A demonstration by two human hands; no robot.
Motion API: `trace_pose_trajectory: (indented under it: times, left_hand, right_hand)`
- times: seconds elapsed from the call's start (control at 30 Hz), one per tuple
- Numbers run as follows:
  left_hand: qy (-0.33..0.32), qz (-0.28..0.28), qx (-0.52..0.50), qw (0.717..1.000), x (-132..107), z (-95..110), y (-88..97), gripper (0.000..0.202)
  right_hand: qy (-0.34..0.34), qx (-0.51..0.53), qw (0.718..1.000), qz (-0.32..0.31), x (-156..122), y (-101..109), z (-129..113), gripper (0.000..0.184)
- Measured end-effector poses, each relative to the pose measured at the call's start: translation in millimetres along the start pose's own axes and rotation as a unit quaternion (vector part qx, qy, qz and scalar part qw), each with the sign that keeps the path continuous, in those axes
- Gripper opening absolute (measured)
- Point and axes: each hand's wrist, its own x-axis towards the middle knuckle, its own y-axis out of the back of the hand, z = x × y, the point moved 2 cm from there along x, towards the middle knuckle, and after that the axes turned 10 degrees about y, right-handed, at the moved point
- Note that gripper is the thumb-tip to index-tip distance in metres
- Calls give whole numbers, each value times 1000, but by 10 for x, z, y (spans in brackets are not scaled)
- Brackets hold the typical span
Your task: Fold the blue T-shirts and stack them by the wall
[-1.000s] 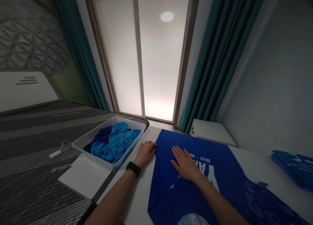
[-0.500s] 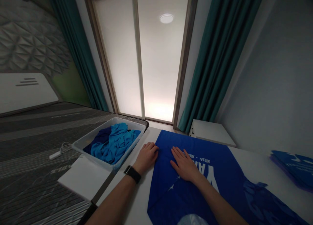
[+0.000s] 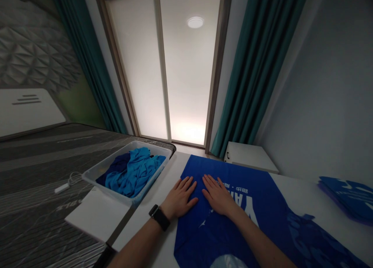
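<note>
From my station I watched the left hand [image 3: 179, 200] and right hand [image 3: 218, 196] lie flat on the blue printed garment [image 3: 247, 225], lower centre of the frame on the white surface [image 3: 163, 244], each grip wide open and holding nothing (a smoothing step, I judged). Any lift would first call for pinching the cloth; the plastic tub [image 3: 100, 187] of blue clothes [image 3: 131, 174] sat left of the hands.

Left hand [image 3: 181, 198] and right hand [image 3: 218, 195] lie flat side by side, palms down and fingers spread, at lower centre of the frame, bare forearms [image 3: 136, 249] angling in from the bottom edge.
</note>
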Motion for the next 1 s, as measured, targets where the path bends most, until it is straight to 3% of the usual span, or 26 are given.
trace_pose_trajectory:
  times: [0.4, 0.7, 0.87, 1.0]
  left_hand:
    - [13, 6, 0, 1000, -22, 40, 58, 68]
    - [28, -21, -6, 999, -36, 59, 96, 67]
    - [31, -26, -11, 999, -36, 59, 100, 68]
    - [31, -30, -18, 999, -33, 54, 93, 69]
  right_hand:
    - [19, 40, 995, 92, 142, 155, 123, 38]
    - [-1, -16, 998, 65, 674, 219, 92, 24]
    - [-4, -26, 998, 50, 757, 207, 103, 14]
    - [-5, -38, 998, 51, 750, 226, 65, 16]
